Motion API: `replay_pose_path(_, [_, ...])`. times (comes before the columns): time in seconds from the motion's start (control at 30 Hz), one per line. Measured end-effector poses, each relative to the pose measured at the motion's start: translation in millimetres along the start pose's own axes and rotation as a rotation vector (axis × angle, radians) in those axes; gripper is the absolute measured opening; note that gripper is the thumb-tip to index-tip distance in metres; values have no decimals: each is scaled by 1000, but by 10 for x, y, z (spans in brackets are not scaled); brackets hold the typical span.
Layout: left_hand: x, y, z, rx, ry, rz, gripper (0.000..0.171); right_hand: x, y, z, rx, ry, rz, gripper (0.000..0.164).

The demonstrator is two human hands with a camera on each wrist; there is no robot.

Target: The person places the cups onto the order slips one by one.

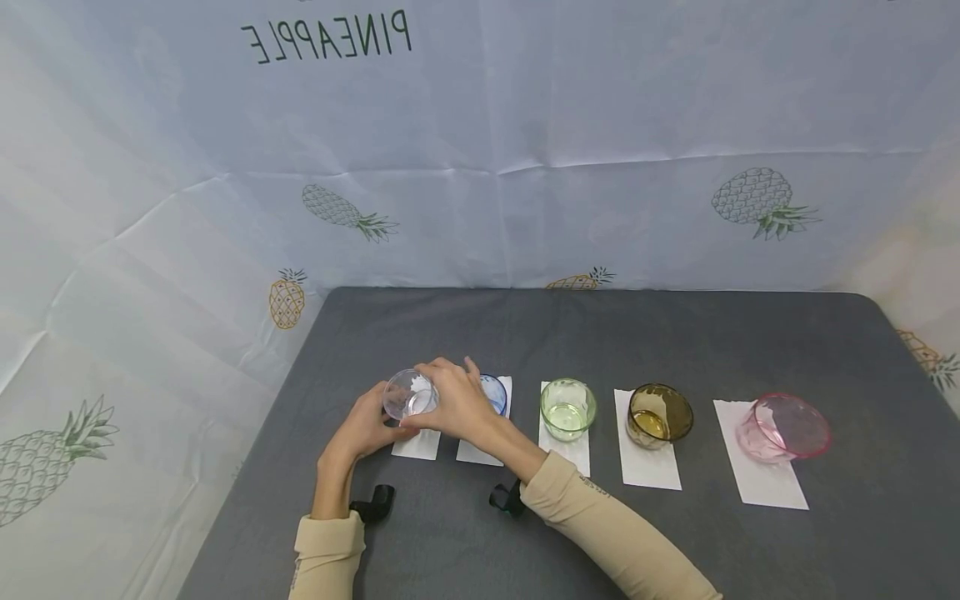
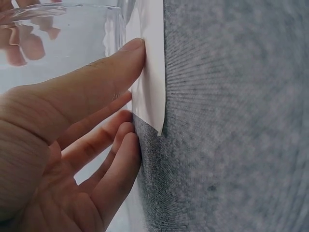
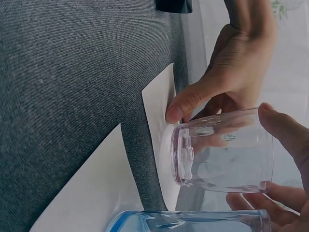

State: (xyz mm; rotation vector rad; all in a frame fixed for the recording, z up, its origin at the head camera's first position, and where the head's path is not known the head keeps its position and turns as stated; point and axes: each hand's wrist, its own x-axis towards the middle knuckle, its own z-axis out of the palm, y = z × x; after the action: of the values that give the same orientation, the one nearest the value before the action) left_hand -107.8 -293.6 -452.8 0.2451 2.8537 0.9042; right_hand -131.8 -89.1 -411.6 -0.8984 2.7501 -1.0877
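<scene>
A clear drinking glass [image 1: 411, 393] stands on a white paper [image 1: 415, 447] at the left end of a row. My right hand [image 1: 457, 398] grips it near the rim from above, thumb [image 3: 285, 126] on one side and fingers on the other. Around its lower part curls my left hand [image 1: 369, 425]; the thumb [image 2: 111, 70] lies in front, close to the base and the paper, and fingers show behind through the glass. Just right of it, partly hidden by my right hand, is a blue glass [image 3: 188, 222] on its own paper [image 3: 96, 186].
To the right stand a green glass [image 1: 567, 410], an amber glass [image 1: 660, 415] and a pink glass [image 1: 783, 427], each on white paper. They share a grey cloth-covered table [image 1: 600, 542]. A white curtain [image 1: 487, 108] with pineapple prints hangs behind and at the sides.
</scene>
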Motion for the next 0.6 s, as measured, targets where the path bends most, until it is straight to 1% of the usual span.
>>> replay_pose_path(0.27, [11, -13, 26, -3, -2, 3, 58, 0, 32, 27, 6, -1, -5, 77])
replay_pose_path(0.4, [14, -19, 27, -1, -4, 11, 56, 1, 51, 29, -12, 4, -16, 77])
replay_pose_path(0.6, [6, -11, 15, -21, -7, -6, 57, 11, 71, 12, 2, -1, -17, 77])
